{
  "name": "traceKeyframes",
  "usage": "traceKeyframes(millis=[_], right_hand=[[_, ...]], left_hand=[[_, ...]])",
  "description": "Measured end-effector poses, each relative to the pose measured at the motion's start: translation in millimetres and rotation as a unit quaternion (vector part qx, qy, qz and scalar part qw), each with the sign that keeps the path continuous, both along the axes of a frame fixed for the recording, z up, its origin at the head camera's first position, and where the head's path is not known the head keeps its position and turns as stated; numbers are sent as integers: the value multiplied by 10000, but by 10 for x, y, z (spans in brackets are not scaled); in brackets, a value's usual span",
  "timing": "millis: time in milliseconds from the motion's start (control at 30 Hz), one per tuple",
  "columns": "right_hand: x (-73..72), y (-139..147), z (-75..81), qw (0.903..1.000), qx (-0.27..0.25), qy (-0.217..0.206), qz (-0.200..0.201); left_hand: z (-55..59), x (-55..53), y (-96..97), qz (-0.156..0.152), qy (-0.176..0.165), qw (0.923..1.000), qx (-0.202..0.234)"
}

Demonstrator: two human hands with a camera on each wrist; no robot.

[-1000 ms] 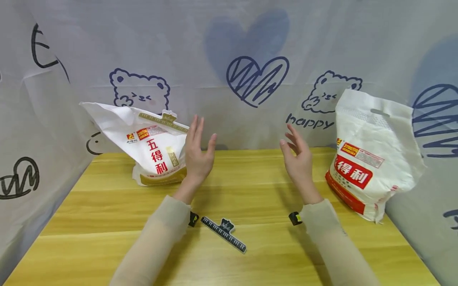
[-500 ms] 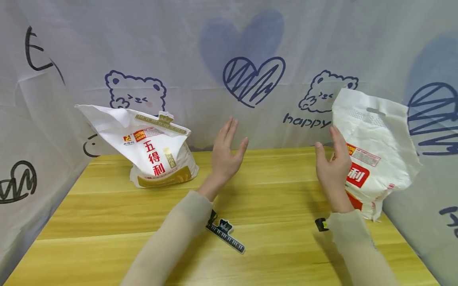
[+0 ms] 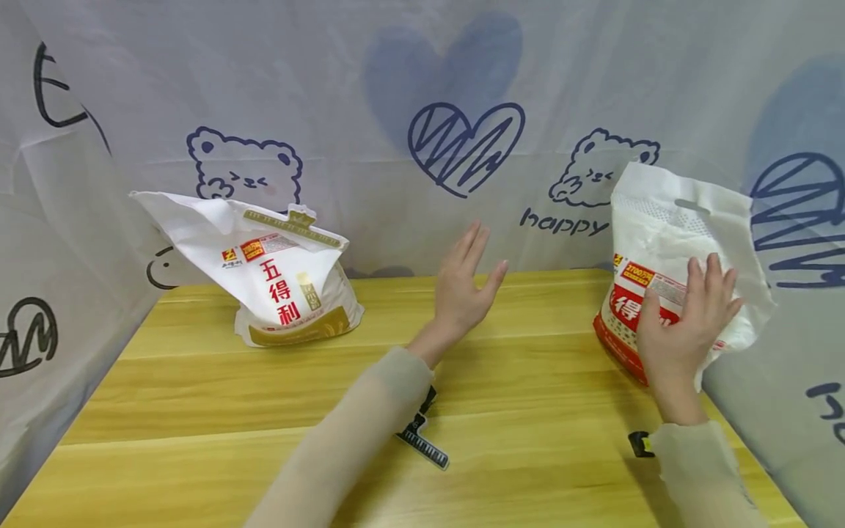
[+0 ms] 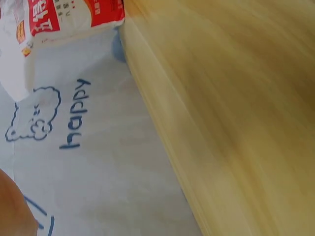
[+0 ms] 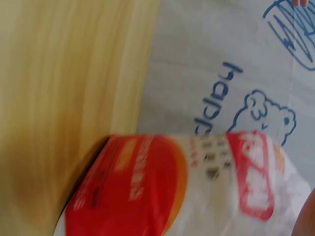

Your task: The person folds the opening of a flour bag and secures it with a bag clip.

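Note:
My right hand [image 3: 686, 330] is spread with straight fingers in front of a white and red flour bag [image 3: 660, 227], covering part of its red label in the head view. That bag stands upright at the right end of the table, a slot handle at its top. In the right wrist view its red base [image 5: 133, 187] is close to the camera. My left hand [image 3: 464, 293], fingers straight and thumb out, hovers over the table's middle and holds nothing. Below its forearm lies a black long clip [image 3: 425, 447] with piano-key marks, partly hidden by the sleeve.
Another white flour bag [image 3: 304, 301], with gold trim, stands at the back left, its top folded and held by a gold long clip [image 3: 290, 226]. A printed white curtain [image 3: 396, 242] runs behind the wooden table [image 3: 198, 403] and along its sides.
Both hands have moved right, the left away from the gold-trimmed bag, the right over to the front of the red one. The left sleeve now covers part of the black clip.

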State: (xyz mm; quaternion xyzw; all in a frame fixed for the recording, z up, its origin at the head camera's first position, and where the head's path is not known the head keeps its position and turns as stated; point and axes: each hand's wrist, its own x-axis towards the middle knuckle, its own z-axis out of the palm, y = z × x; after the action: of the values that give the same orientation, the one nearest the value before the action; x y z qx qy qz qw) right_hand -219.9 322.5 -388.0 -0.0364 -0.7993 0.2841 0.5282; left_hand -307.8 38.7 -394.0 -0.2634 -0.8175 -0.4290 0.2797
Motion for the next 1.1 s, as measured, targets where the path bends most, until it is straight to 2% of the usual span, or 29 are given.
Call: traceKeyframes(millis=[200,567,700,900,1000,1100], right_hand=[[136,186,-104,9998,-17,136,-168],[253,417,-210,9989,-333,132,-295],[253,453,-228,9978,-599,-64,-282],[257,503,-226,9928,-1029,-587,-190],[250,530,-225,9885,-1260,-803,-249],[241,552,-222,9793,-1696,-1081,-223]], left_hand=[[-14,-18,273,-253,-164,9995,-12],[-185,-9,611,-450,-544,9969,-347],[-208,-12,709,-499,-626,9954,-523],[-197,-33,853,-610,-692,9933,-700],[-193,-35,933,-674,-845,9916,-708],[-182,-34,1022,-732,-1034,9888,-789]])
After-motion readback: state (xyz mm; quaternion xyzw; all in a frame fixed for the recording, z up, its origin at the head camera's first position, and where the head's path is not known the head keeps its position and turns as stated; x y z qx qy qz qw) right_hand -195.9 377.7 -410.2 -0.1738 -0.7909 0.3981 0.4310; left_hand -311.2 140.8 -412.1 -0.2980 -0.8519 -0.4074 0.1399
